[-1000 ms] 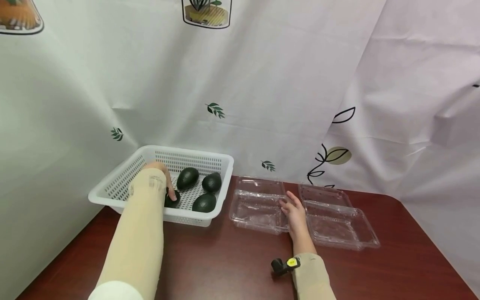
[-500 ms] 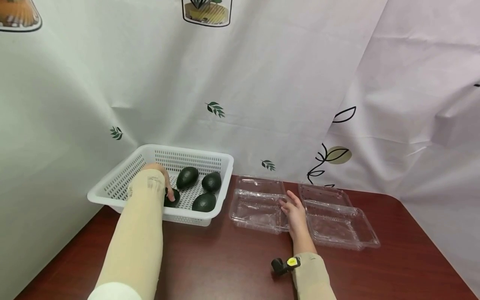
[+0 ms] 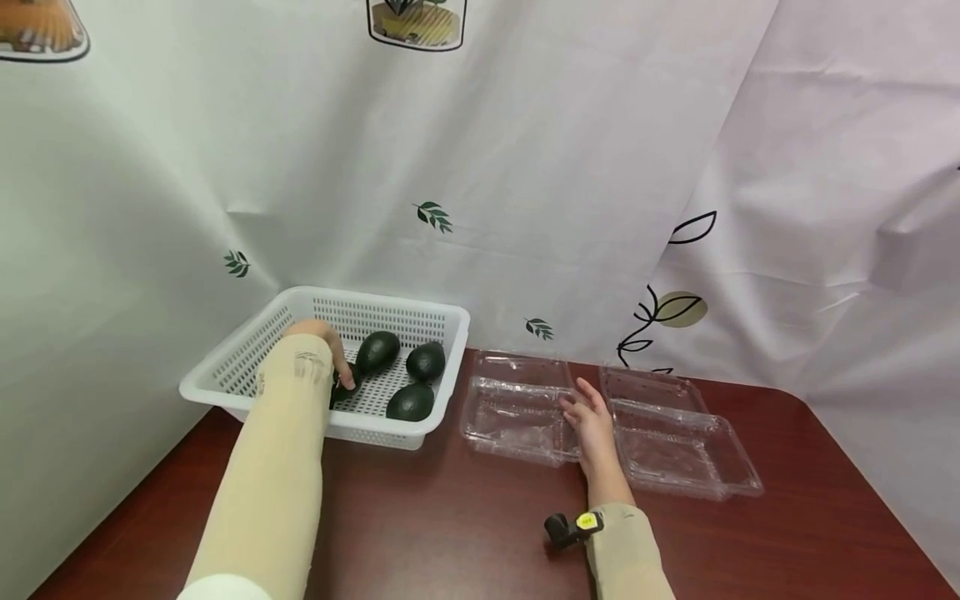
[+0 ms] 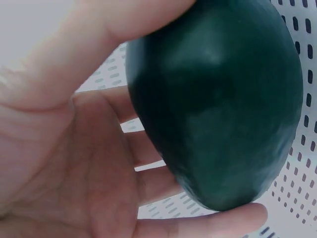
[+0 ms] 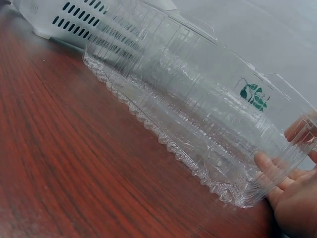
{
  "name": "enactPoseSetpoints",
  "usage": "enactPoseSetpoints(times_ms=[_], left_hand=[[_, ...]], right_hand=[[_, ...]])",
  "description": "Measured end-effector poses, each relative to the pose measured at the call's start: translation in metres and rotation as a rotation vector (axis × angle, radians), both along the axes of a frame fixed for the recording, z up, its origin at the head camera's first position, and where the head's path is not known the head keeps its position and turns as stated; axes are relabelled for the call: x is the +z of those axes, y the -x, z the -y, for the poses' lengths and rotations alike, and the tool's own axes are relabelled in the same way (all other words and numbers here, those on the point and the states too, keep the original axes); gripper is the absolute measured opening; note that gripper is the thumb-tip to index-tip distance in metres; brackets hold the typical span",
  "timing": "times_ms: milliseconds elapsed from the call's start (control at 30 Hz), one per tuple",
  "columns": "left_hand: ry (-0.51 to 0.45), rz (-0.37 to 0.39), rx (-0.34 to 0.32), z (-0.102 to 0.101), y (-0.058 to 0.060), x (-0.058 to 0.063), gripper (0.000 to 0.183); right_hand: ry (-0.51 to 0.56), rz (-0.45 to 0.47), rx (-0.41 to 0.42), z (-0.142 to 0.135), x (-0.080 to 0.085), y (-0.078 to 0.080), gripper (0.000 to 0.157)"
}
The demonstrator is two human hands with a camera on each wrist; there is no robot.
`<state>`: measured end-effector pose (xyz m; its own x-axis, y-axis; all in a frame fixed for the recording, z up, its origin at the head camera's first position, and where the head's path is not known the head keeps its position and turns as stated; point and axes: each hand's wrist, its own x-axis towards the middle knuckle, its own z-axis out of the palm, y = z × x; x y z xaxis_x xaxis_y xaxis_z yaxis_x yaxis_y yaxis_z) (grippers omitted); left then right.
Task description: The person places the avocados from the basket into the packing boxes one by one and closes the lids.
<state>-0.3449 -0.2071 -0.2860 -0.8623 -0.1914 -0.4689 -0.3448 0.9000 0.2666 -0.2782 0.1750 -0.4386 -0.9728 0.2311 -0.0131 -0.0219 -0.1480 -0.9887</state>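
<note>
My left hand (image 3: 318,335) reaches into a white slotted basket (image 3: 446,375) and grips a dark green avocado (image 4: 218,104). In the left wrist view the thumb lies over the avocado's upper side, with the fingers spread behind and below it. Much of it is hidden by the hand in the head view. Three more avocados lie in the basket: one at the back (image 3: 378,352), one at the right (image 3: 426,362) and one near the front (image 3: 410,402). My right hand (image 3: 592,421) holds the right end of an opened clear plastic clamshell container (image 5: 173,114), its fingers at the end wall.
A second opened clamshell container (image 3: 667,446) lies right of my right hand on the red-brown table (image 3: 435,517). Behind everything hangs a white printed curtain (image 3: 570,167), close to the basket's back. A black wrist device (image 3: 573,529) sits at my right sleeve.
In the basket, the avocado under my left hand has turned and shifted slightly toward the back. The right hand and both containers have stayed in place.
</note>
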Motion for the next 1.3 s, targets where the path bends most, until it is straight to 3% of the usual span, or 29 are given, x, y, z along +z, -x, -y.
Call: enactPoseSetpoints(times_ms=[200,267,433,500,700,933,1067,1300], left_hand=[[-0.031,-0.01,0.032,-0.001,0.001,0.0,0.08],[-0.024,-0.011,-0.003,0.001,0.003,0.002,0.08],[0.087,-0.046,-0.274,0.007,0.009,0.007,0.06],[0.12,-0.059,-0.342,0.007,0.011,0.008,0.054],[0.127,-0.069,-0.375,0.006,0.012,0.01,0.062],[0.075,-0.166,-0.397,0.008,0.003,0.01,0.062],[0.028,-0.21,-0.403,0.008,0.0,0.01,0.074],[-0.015,-0.254,-0.403,0.003,-0.005,0.013,0.077]], right_hand=[[0.017,0.008,0.006,0.0,0.001,0.001,0.051],[0.024,0.011,0.006,-0.001,0.001,0.002,0.051],[0.032,0.002,0.006,-0.002,0.003,0.003,0.051],[0.033,0.003,0.004,-0.003,0.003,0.003,0.051],[0.045,0.011,0.012,-0.002,0.0,0.002,0.051],[0.04,0.017,0.015,0.0,-0.001,0.003,0.051],[0.046,0.004,0.014,0.0,0.001,0.001,0.051],[0.057,-0.004,0.018,0.0,0.003,-0.001,0.052]])
